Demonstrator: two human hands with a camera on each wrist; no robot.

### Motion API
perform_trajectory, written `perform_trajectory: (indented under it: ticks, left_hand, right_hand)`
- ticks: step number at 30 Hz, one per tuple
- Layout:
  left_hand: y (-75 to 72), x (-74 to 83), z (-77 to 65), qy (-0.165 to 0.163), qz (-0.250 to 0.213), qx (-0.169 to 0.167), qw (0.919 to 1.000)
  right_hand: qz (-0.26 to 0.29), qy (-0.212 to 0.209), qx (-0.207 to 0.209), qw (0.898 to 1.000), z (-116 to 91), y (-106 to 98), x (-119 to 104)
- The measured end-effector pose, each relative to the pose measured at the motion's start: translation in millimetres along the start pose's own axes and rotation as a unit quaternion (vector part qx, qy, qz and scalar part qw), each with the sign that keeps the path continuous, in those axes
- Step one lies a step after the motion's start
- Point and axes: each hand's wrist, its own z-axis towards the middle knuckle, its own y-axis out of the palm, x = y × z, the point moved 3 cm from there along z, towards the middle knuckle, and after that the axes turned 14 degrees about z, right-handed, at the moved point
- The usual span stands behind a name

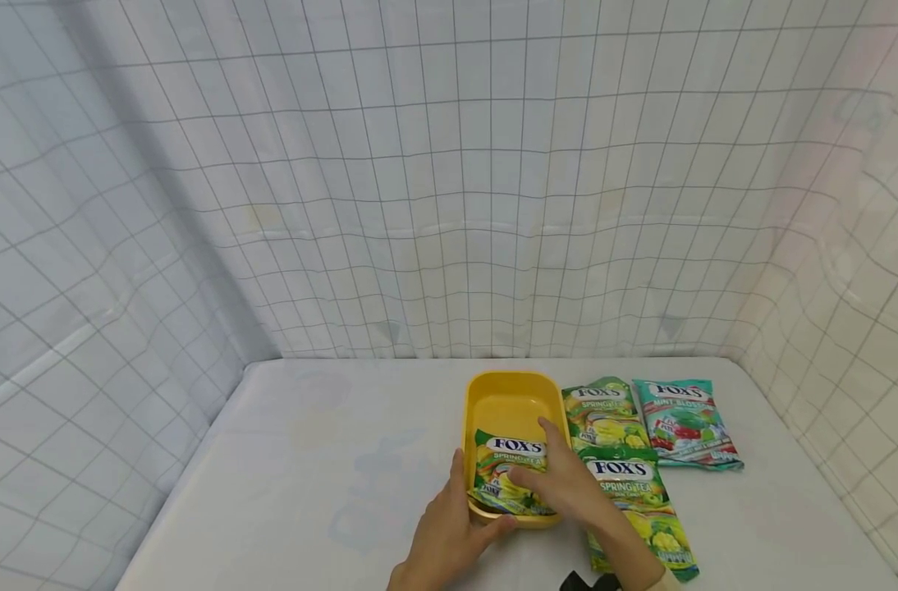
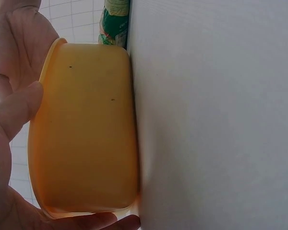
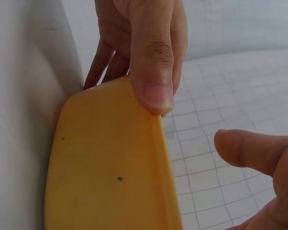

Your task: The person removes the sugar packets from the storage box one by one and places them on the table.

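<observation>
A yellow plastic tub [image 1: 504, 382] stands on the white table. Inside its near half lies a green and yellow Fox's Spring Tea candy bag [image 1: 510, 446]. My left hand [image 1: 445, 529] grips the tub's near left corner; its thumb [image 3: 156, 72] presses on the near rim and its fingers lie along the left wall. Over the tub's right side reaches my right hand [image 1: 567, 484], thumb above the bag and a finger stretched toward the far side. In the right wrist view its thumb [image 3: 249, 151] is straight and clear of the rim, its other fingers out of sight.
Right of the tub, two more Spring Tea bags lie one behind the other, a far bag [image 1: 604, 414] and a near bag [image 1: 641, 525] partly under my right forearm. Farther right is a teal Mint Blossom bag [image 1: 689, 427]. White gridded cloth [image 1: 449, 180] encloses the table's back and sides.
</observation>
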Motion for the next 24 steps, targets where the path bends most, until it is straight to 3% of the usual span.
perform_trajectory:
  ticks: [11,17,24]
  left_hand:
    - [0.1,-0.5,0.0,0.0,0.001,-0.002,1.0]
    - [0.0,-0.2,-0.5,-0.005,0.001,-0.003,1.0]
    - [-1.0,0.8,-0.8,-0.004,0.005,0.001,1.0]
  right_hand:
    - [-0.049,-0.025,-0.026,0.998,3.4,3.2,0.6]
    - [-0.082,-0.007,-0.032,0.996,1.1,3.9,-3.4]
    - [-0.085,0.0,-0.034,0.996,2.4,6.5,-4.1]
